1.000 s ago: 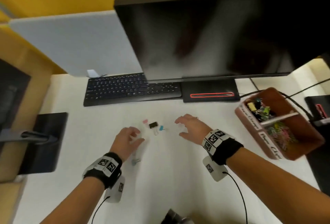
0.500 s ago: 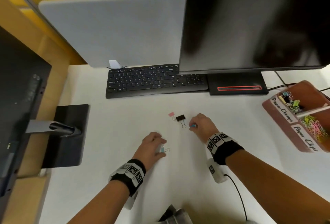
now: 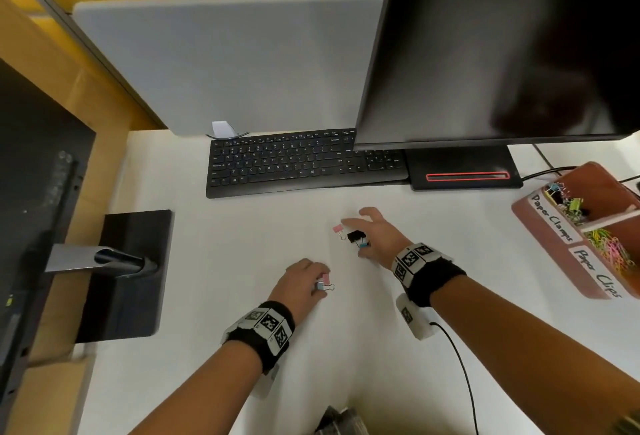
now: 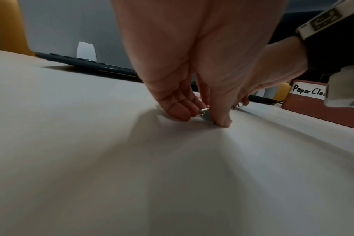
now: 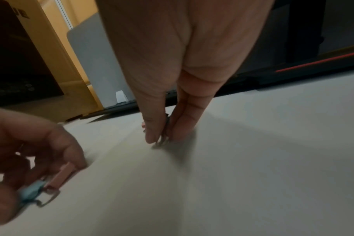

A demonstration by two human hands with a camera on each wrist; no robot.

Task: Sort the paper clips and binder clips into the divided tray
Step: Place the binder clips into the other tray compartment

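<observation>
1. Half a second ago the left hand (image 3: 300, 281) lay over one light-blue clip; now it pinches a blue and pink binder clip pair (image 3: 323, 284) at lower centre of the head view.
2. The right hand (image 3: 375, 237), which then covered a teal clip, now grasps the black binder clip (image 3: 356, 236) and a teal one; a pink binder clip (image 3: 337, 229) lies loose just left.
3. I judge gathering nearly finished; the divided tray (image 3: 540, 226) waits at right edge.
4. The right wrist view shows the left-hand pair's wire handles (image 5: 48, 197); the head view alone shows the tray's filled compartments.
</observation>
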